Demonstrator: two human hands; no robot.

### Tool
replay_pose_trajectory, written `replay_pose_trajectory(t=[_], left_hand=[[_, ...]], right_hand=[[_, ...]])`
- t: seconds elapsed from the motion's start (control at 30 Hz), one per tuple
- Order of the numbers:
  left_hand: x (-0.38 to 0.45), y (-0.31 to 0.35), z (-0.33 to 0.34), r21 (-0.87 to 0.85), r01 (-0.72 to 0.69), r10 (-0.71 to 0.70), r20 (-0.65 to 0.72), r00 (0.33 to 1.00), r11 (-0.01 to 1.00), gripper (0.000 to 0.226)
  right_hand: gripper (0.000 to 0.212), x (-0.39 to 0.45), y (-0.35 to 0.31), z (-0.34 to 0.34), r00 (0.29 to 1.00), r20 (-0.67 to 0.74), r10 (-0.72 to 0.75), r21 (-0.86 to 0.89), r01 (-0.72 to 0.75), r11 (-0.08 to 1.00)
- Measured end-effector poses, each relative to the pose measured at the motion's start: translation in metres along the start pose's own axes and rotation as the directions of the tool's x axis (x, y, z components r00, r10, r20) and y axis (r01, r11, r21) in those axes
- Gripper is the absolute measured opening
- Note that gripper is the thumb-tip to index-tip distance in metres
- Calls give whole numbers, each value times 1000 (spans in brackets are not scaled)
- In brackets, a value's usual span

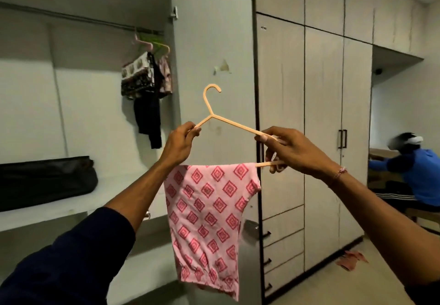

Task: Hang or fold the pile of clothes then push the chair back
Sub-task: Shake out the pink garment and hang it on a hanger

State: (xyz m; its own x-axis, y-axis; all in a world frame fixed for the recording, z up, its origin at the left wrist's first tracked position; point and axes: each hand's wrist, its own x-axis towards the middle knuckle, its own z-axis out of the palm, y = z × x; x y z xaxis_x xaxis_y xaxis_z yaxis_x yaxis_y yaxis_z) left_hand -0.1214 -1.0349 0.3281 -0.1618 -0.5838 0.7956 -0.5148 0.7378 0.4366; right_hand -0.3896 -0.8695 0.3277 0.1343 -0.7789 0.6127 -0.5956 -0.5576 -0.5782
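A pink patterned garment point(207, 219) hangs over the lower bar of a peach hanger point(228, 124), held up before the open wardrobe point(83, 114). The left hand point(179, 144) pinches the hanger's left arm; the right hand point(289, 149) grips its right end. Other clothes point(146, 83) hang on the rail inside, above a black bag point(45, 181) on the shelf.

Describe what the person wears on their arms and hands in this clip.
The left arm has a dark navy sleeve pushed up toward the elbow, forearm bare. The right arm shows a dark sleeve edge at the frame's lower right corner and a thin pink thread bracelet at the wrist. Both hands are bare; no gloves, rings or watch are visible.
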Motion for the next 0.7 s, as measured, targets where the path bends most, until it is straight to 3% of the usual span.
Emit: replay_pose_trajectory(t=[0.13, 0.23, 0.3, 0.4, 0.47, 0.57, 0.7], left_hand=[[21, -43, -39, -51, 8, -11, -50, 999, 999, 28], [40, -75, -63, -27, 45, -48, -118, 992, 999, 27], [51, -93, -73, 91, 58, -41, -183, 982, 994, 31], [59, -108, -77, 371, 27, 96, -308, 947, 928, 27], [61, -113, -75, 377, -83, 185, -243, 952, 922, 27], [68, -124, -66, 296, -186, 210, -51, 976, 937, 41], [95, -143, -60, 152, -163, 178, -89, 980, 975, 45]], right_hand=[[34, 41, -19, 45, 993, 114, 20, 107, -32, 994], [37, 78, -27, 84, 997, -70, -36, 61, 40, 997], [34, 105, -31, 107, 983, -172, -57, 80, 71, 994], [28, 139, -40, 139, 971, -220, -92, 113, 119, 986], [24, 163, -43, 158, 961, -251, -119, 113, 151, 982], [22, 206, -42, 187, 930, -322, -176, 47, 201, 978], [25, 270, -35, 220, 881, -413, -232, -65, 226, 972]])
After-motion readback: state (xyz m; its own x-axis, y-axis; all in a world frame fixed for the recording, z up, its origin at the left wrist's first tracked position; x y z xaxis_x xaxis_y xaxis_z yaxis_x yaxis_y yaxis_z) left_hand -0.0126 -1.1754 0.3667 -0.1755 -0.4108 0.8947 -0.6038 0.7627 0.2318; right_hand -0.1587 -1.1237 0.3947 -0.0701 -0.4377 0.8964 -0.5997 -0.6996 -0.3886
